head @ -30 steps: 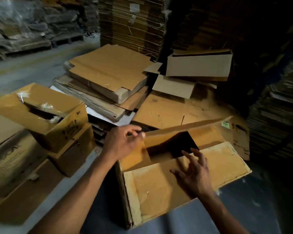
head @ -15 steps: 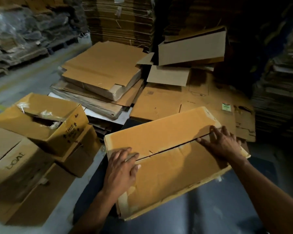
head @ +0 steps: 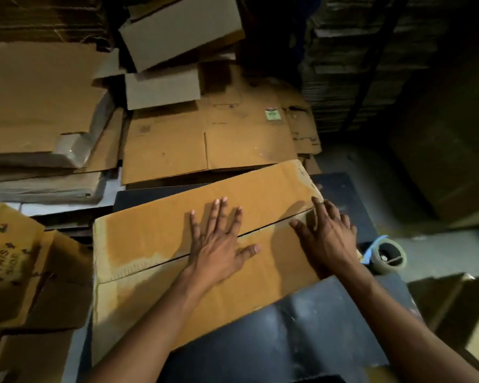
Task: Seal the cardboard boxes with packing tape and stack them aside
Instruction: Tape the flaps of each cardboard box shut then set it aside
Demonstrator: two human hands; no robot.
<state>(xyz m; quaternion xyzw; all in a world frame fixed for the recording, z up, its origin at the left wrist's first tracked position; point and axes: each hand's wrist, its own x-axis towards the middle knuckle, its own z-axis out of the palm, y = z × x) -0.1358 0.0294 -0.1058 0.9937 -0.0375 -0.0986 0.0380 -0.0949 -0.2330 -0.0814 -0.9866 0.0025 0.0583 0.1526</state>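
Cardboard box (head: pixel 155 272) lies on the dark bench (head: pixel 302 341), flaps closed. Left hand (head: pixel 219 244) presses flat across the seam; right hand (head: pixel 327 239), fingers spread, rests at its right end. Tape roll (head: pixel 389 257) sits just beside.

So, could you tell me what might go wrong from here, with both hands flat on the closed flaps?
Lifting the right hand to fetch the tape roll may let the flaps spring open along the untaped seam. The box overhangs the dark table and could slip under the left hand.
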